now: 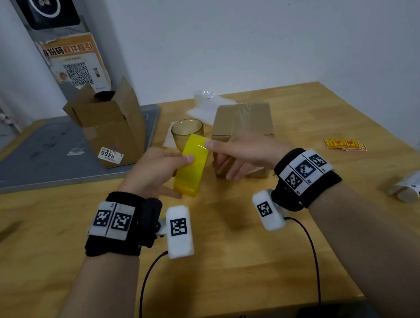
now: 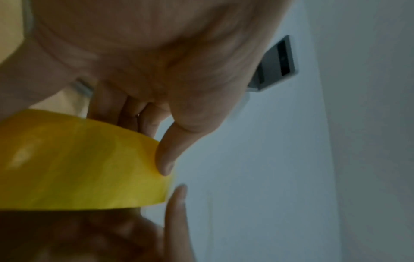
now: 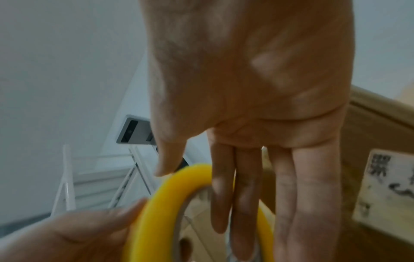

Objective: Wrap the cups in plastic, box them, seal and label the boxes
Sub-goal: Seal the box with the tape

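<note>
The left hand [image 1: 154, 171] grips a yellow roll of packing tape [image 1: 193, 167] above the wooden table [image 1: 220, 267], in front of an amber glass cup [image 1: 187, 130] and a closed brown cardboard box [image 1: 241, 119]. The right hand [image 1: 244, 156] has its fingers straight, and its thumb tip touches the roll's rim.

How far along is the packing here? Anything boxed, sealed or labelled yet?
Done, seemingly: one brown box lies closed behind the right hand; a taller box stands open with something dark inside. In hand: the left hand grips a yellow tape roll, the right hand touching its rim, so sealing is likely starting. Left: an amber glass cup stands unwrapped, and the red-yellow stickers lie unapplied.
</note>
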{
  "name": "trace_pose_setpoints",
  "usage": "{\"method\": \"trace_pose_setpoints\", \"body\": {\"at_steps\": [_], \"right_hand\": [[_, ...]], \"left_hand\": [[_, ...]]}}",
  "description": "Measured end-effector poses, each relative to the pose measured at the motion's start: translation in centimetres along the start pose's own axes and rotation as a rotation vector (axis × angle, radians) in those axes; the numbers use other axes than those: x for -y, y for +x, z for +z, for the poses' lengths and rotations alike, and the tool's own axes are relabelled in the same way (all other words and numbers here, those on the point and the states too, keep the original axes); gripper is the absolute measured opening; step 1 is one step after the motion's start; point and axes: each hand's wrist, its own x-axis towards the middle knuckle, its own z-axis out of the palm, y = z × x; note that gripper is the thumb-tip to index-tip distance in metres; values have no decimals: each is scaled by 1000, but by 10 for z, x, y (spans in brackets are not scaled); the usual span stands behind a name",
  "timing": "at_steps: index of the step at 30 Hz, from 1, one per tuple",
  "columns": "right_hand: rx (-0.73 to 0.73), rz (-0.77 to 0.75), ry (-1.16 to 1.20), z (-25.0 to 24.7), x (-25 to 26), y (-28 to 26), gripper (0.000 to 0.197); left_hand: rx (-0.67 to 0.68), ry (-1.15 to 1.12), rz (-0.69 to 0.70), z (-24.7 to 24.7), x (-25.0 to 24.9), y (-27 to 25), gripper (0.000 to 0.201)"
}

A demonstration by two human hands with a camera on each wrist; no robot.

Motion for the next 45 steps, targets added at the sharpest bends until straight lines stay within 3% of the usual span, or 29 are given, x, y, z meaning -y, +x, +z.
{"method": "trace_pose_setpoints", "body": {"at_steps": [2, 6, 9, 12, 14, 17, 20, 24, 26, 31, 38, 42, 45], "right_hand": [[11, -63, 118, 4, 1, -4, 57], [-44, -177, 299, 0, -6, -11, 22], [-30, -223, 322, -6, -14, -14, 11], [-90, -259, 327, -12, -15, -14, 31], [-126, -270, 317, -17, -13, -16, 42], [-171, -230, 305, -25, -12, -20, 27], [-224, -178, 265, -28, -14, -19, 19], [-210, -89, 286, -26, -20, -13, 62], [-194, -58, 302, -24, -22, -9, 68], [-161, -28, 309, -22, -25, 1, 48], [-130, 4, 297, -26, -29, 10, 42], [-118, 25, 283, -26, -30, 14, 42], [-118, 31, 280, -25, -26, 13, 40]], "left_hand": [[88, -96, 46, 8, -6, -5, 37], [180, -194, 115, 28, -13, -13, 29], [237, -235, 110, 34, -15, -14, 32], [179, -188, 100, 33, -23, -12, 29], [37, -206, 110, 29, -29, -5, 28], [-116, -167, 84, 23, -30, 17, 23], [-31, -58, -86, 27, -15, 42, 27], [-3, -184, -176, 37, 0, 77, 32], [-5, -295, -180, 40, 0, 94, 36], [-25, -376, -168, 47, -7, 118, 30], [-63, -433, -157, 37, -8, 144, 55], [-37, -291, -12, 24, -33, 106, 26], [-44, 34, 211, 20, -49, 66, 24]]}}
